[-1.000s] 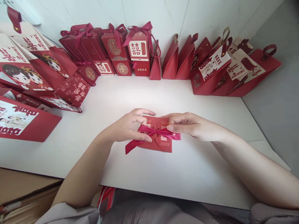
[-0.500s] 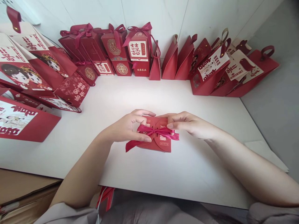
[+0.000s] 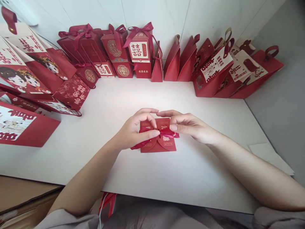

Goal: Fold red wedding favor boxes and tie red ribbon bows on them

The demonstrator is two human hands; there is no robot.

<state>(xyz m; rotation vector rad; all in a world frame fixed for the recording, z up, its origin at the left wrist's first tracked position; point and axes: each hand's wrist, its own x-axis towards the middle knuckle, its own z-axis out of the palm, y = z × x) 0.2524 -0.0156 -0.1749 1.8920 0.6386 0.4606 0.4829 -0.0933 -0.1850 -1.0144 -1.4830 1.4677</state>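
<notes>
A small red gift box (image 3: 158, 147) with gold characters and rounded closing flaps lies on the white table in front of me. Across its top runs a magenta satin ribbon (image 3: 166, 131), bunched at the middle of the box. My left hand (image 3: 137, 128) reaches over the left half, thumb and index finger pinching the ribbon near its centre. On the right side, my right hand (image 3: 188, 126) grips the ribbon's loop between thumb and bent fingers. The left tail of the ribbon is partly hidden under my left hand.
Red gift bags (image 3: 23, 71) crowd the left side of the white table (image 3: 186, 178). Ribbon-tied boxes (image 3: 140, 51) stand along the tiled wall, with handled bags (image 3: 214, 70) at the back right. White paper (image 3: 271, 156) lies by the right edge; cardboard (image 3: 23, 194) sits lower left.
My left thumb and index finger have moved right, from the left loop to the ribbon's centre. My right index finger has extended toward the left hand. The box has tilted slightly.
</notes>
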